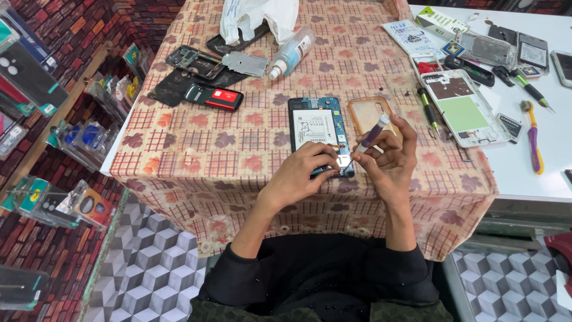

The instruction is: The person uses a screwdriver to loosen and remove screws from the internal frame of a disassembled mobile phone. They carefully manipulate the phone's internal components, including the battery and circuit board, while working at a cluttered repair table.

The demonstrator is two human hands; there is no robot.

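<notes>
While pinching the lower edge of an opened phone (319,132), left hand (310,164) bent over it, fingertips pressed together on the bottom corner. Right hand (390,156) closed around a slim purple-handled screwdriver (367,141), handle slanting up and to the right, tip down at the phone's bottom end just beside the left fingertips. Phone lying face down, back cover off, white battery and blue frame exposed, on the checked, leaf-patterned tablecloth (196,149) near the table's front edge. Just to its right, touching or nearly so, a clear orange-tinted case (366,110). Farther back: a white spray bottle (292,52) on its side, a black and red phone (213,95), loose dark phone parts (193,59). Off to the right on a white table (551,149): a white phone frame (466,107), more screwdrivers.
</notes>
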